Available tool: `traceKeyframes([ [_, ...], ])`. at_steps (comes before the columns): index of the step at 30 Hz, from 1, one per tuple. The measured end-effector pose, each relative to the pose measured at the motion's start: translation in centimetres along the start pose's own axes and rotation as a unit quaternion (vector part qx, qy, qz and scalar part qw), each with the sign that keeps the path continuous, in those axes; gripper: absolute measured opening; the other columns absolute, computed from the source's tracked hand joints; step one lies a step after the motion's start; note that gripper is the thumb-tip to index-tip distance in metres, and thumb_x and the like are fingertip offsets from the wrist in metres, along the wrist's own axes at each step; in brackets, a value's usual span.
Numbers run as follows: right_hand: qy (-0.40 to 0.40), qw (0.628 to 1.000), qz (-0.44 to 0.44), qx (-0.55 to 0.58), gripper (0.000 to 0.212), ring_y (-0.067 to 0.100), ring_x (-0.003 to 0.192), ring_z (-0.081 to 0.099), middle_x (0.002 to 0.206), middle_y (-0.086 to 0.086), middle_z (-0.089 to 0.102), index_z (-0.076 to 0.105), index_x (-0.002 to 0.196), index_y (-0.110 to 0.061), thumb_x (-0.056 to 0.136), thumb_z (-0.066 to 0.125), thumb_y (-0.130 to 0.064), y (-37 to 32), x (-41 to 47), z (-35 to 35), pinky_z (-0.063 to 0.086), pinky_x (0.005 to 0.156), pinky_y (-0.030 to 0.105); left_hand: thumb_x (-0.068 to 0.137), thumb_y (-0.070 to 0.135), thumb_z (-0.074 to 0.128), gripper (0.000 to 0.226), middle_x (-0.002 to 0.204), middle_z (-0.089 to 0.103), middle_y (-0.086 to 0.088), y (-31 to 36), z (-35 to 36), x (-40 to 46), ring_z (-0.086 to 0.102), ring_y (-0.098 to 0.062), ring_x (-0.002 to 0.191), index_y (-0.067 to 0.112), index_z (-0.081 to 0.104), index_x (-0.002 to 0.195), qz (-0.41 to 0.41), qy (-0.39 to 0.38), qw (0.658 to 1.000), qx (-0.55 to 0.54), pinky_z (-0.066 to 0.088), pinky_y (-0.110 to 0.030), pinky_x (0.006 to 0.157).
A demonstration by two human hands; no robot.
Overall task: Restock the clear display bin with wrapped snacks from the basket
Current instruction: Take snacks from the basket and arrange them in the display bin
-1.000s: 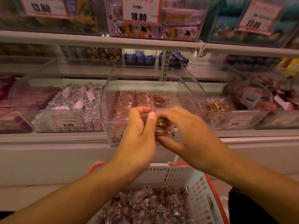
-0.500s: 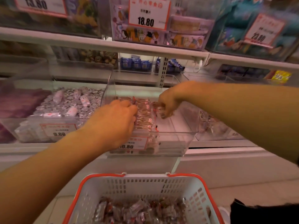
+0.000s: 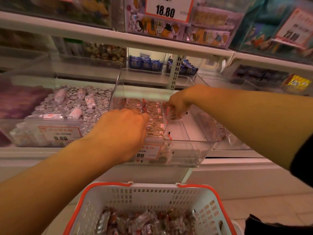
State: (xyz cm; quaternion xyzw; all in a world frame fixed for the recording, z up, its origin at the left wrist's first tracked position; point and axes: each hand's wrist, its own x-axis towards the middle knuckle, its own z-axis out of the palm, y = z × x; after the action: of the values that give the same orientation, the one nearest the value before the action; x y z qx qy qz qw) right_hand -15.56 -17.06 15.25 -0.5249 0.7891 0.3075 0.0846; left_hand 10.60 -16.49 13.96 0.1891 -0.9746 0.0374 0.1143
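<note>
Left hand [image 3: 124, 131] curled, knuckles up, fingertips on rows of wrapped snacks [image 3: 153, 119] in clear display bin [image 3: 194, 150]; whether it grips any, cannot tell. Right hand [image 3: 176, 103] pinches clear-wrapped snack at back of rows. Bin's right half bare, front wall low. Below, white basket [image 3: 135, 197], orange-rimmed, holds loose snacks. Neighbouring bin of silver candies [image 3: 76, 102] at left.

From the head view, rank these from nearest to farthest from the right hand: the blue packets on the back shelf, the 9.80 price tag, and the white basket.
1. Blue packets: just behind and above the right hand, on the back shelf.
2. 9.80 price tag: far to its left, on the neighbouring bin's front.
3. White basket: lowest, on the floor.
</note>
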Motion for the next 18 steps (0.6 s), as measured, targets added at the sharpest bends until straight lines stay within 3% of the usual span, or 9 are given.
traceKeyframes([
  [4,0.023,0.999,0.023,-0.013,0.034,0.024,0.095,0.064,0.101,0.002,0.066,0.064,0.109,-0.018,0.079,0.076,-0.030,0.1,0.6,-0.1,0.054,0.091,0.040,0.102,0.034,0.030,0.014,0.085,0.043,0.004,0.1,0.2,0.1,0.050,-0.023,0.080,0.028,0.034,0.089,-0.004,0.008,1.000,0.003,0.041,-0.037,0.069],
  [10,0.059,0.998,0.011,0.020,0.028,0.019,0.086,0.058,0.098,0.001,0.062,0.059,0.097,-0.021,0.079,0.078,-0.029,0.2,1.1,0.8,0.045,0.071,0.030,0.101,0.031,0.032,0.013,0.091,0.059,-0.001,0.1,0.5,0.3,0.059,-0.028,0.082,0.026,0.038,0.090,-0.011,0.012,1.000,0.010,0.043,-0.038,0.067],
  [15,0.096,0.993,0.002,0.070,0.034,0.020,0.083,0.059,0.085,-0.002,0.059,0.050,0.077,-0.025,0.076,0.080,-0.040,-0.1,0.9,1.1,0.044,0.069,0.030,0.100,0.031,0.031,0.014,0.092,0.061,-0.001,0.2,0.4,0.4,0.060,-0.028,0.081,0.026,0.042,0.094,-0.014,0.003,1.000,0.009,0.048,-0.040,0.069],
  [18,0.122,0.990,0.016,0.067,0.034,0.022,0.083,0.063,0.086,0.001,0.062,0.049,0.072,-0.022,0.075,0.081,-0.034,-0.4,0.9,1.2,0.049,0.069,0.030,0.100,0.031,0.031,0.014,0.087,0.057,0.000,0.2,0.4,0.3,0.058,-0.027,0.078,0.026,0.039,0.091,-0.014,0.001,1.000,0.006,0.046,-0.040,0.067],
])
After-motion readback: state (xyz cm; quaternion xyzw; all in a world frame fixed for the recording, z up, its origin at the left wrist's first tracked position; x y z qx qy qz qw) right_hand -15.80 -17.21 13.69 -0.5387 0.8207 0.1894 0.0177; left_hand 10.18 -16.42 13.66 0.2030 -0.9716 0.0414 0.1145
